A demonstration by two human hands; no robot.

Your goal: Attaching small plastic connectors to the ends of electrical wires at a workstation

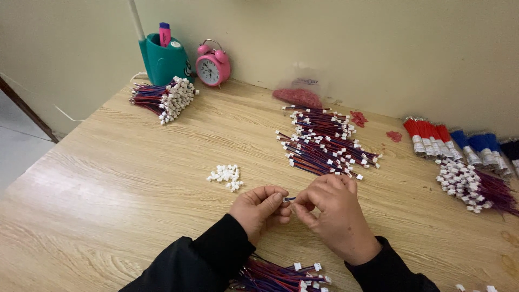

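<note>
Left hand (262, 208) and right hand (331, 208) meet fingertip to fingertip, both pinched, forearms converging

pinched part (289, 199) too small to tell

Both arms wear long black sleeves of a soft, matte fabric, plain and without visible print or buttons. The left sleeve (200, 262) bunches in loose folds and ends at the wrist; the right sleeve (392, 270) also ends snugly at the wrist. The left hand (261, 211) and right hand (332, 213) are bare, without gloves, rings or a watch.
</note>
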